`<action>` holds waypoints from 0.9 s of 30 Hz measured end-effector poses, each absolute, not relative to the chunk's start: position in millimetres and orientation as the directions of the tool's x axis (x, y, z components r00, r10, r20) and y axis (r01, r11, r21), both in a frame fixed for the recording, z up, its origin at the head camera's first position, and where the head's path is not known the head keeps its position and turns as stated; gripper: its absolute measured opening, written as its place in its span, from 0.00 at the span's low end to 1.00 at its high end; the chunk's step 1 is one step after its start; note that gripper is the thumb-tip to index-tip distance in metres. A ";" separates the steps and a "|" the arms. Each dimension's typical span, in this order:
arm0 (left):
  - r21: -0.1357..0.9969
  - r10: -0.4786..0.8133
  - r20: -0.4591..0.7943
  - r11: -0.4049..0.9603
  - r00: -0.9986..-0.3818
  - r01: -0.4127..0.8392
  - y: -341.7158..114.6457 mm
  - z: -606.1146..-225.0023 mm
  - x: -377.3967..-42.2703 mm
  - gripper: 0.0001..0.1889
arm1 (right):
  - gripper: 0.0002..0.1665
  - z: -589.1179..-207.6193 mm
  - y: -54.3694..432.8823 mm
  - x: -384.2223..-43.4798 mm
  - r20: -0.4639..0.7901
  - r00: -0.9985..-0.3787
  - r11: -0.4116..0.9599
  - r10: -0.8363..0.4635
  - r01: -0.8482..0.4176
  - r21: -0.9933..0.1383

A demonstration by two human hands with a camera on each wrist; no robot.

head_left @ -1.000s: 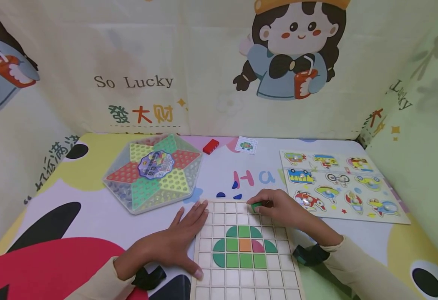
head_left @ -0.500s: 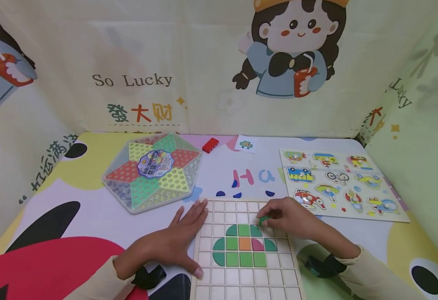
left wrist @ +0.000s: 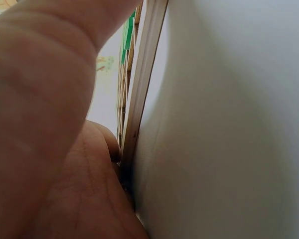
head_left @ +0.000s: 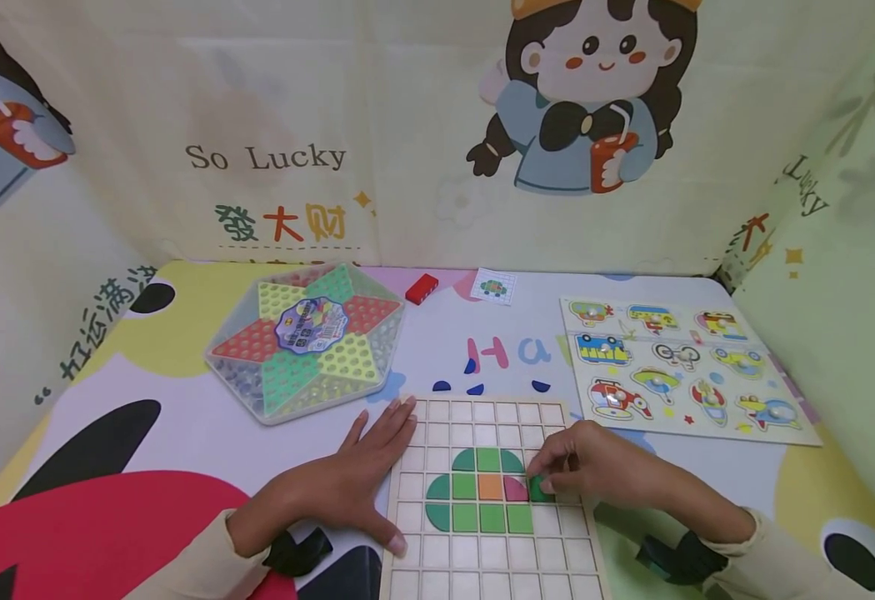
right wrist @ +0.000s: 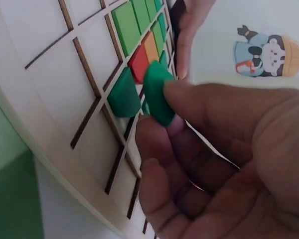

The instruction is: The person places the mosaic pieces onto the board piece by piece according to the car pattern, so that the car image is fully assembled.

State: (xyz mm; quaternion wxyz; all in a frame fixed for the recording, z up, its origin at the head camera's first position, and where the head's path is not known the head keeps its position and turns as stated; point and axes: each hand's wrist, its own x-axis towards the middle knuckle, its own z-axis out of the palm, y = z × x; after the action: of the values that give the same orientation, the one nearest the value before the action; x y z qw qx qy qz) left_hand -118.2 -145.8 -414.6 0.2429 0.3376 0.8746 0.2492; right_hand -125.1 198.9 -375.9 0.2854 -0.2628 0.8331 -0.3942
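Observation:
A wooden grid board (head_left: 475, 554) lies in front of me with light green squares (head_left: 492, 518), one orange square (head_left: 490, 487), a red-pink quarter-round block (head_left: 515, 489) and dark green quarter-round blocks (head_left: 438, 517) set in its cells. My right hand (head_left: 602, 467) pinches another dark green quarter-round block (right wrist: 158, 94) between thumb and fingers. It is held close over the board, beside a dark green block (right wrist: 124, 94) seated in a cell at the pattern's right end. With fingers spread, my left hand (head_left: 340, 492) rests along the board's left edge, its thumb on the frame.
Several dark blue half-round shapes (head_left: 541, 387) lie beyond the board. Behind it are a hexagonal Chinese checkers set (head_left: 310, 342), a red block (head_left: 422, 289) and a small pattern card (head_left: 493, 287). A vehicle puzzle board (head_left: 688, 367) sits at the right.
The right hand has moved from the board's far edge toward me and slightly right, carrying the dark green block to the pattern's right end. The left hand has stayed put.

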 end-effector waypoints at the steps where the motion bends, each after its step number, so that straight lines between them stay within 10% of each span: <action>1: 0.598 0.710 -0.258 0.650 -0.655 0.469 -145.9 -414.6 -118.2 0.69 | 0.08 -375.7 199.0 -124.1 -0.266 -0.682 0.537 -0.681 -0.220 -0.814; 11: 0.591 0.711 -0.255 0.651 -0.655 0.476 -144.8 -415.8 -118.6 0.70 | 0.13 -378.7 198.0 -117.6 -0.318 -0.592 0.549 -0.740 -0.259 -0.795; 27: 0.589 0.717 -0.252 0.647 -0.650 0.485 -145.2 -415.4 -119.5 0.70 | 0.11 -382.1 194.6 -110.5 -0.308 -0.651 0.590 -0.694 -0.268 -0.761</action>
State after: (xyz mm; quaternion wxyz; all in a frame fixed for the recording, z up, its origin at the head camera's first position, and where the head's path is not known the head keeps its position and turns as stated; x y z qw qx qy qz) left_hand -119.5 -145.2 -415.4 0.2390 0.3430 0.8754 0.2427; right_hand -110.5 194.6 -382.1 0.3036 -0.2869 0.8384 -0.3501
